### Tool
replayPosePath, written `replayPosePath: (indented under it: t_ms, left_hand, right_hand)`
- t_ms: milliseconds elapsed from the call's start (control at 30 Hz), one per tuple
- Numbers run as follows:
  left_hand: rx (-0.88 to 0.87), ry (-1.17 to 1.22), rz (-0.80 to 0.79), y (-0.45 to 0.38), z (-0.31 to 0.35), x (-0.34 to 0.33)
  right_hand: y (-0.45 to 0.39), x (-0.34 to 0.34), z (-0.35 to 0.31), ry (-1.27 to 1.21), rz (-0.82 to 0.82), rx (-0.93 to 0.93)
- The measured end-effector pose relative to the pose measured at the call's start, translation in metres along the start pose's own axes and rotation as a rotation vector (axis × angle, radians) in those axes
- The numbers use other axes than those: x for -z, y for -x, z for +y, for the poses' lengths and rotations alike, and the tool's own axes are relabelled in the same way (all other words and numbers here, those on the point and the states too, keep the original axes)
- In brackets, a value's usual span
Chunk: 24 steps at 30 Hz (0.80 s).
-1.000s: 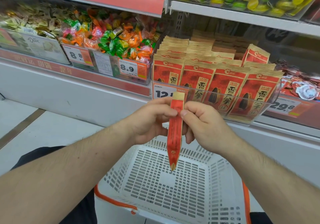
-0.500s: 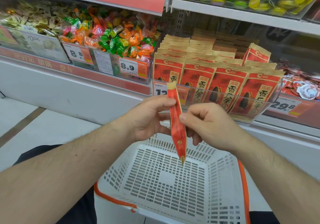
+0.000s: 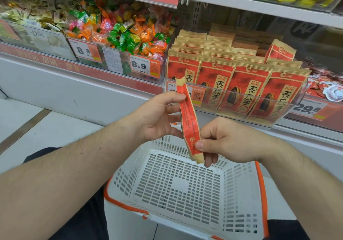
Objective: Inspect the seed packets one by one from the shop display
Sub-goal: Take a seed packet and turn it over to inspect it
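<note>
Red seed packet (image 3: 188, 117) edge-on, tilted, between left hand (image 3: 157, 117) and right hand (image 3: 228, 141).

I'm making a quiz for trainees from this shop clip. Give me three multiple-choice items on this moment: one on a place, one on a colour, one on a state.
1. Where is the held packet?
A. above the basket
B. on the floor
C. in the candy bin

2. What colour is the basket trim?
A. blue
B. orange
C. black

3. How is the packet held?
A. by the left hand alone
B. by the right hand alone
C. by both hands

Key:
1 A: it hangs edge-on over the white basket.
2 B: orange edging runs along the rim.
3 C: the left hand pinches it near the top, the right hand near the bottom.
</note>
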<state>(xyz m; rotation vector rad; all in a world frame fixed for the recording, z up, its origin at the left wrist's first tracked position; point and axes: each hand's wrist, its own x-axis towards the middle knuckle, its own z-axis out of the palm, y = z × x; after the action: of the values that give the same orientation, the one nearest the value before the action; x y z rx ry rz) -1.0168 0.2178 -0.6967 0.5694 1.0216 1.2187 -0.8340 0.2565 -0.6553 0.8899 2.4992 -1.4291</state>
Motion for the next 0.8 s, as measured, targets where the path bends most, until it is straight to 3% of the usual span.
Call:
replayPosePath:
  t_ms: [200,333,433,500,600,633,700,800]
  left_hand:
    - [-0.04,-0.016,0.013,0.001,0.001,-0.003]
    - [-0.123,-0.034,0.115,-0.004,-0.004,-0.007]
    - [-0.116,0.037,0.229,-0.005,-0.005,-0.007]
    - [-0.101,0.086,0.241,-0.005,-0.003,-0.006]
    - [-0.097,0.09,0.181,-0.001,0.001,-0.005]
    - [-0.098,0.091,0.149,0.001,0.002,-0.006]
    - [-0.095,0.086,0.088,0.001,0.001,-0.006]
    - [-0.071,0.068,0.044,0.0,0.0,-0.007]
  right_hand:
    - [-0.001,-0.001,0.001,0.049,0.102,-0.045]
    - [-0.01,-0.012,0.003,0.326,0.283,-0.017]
    - [-0.015,-0.024,0.002,0.45,0.291,0.025]
    - [-0.018,-0.026,0.001,0.386,0.363,-0.033]
    - [-0.025,-0.019,0.006,0.162,0.68,-0.099]
    - [-0.026,-0.015,0.008,0.099,0.705,-0.138]
    - [-0.026,-0.013,0.009,-0.08,0.592,-0.212]
    - [-0.024,-0.016,0.008,-0.441,0.373,-0.124]
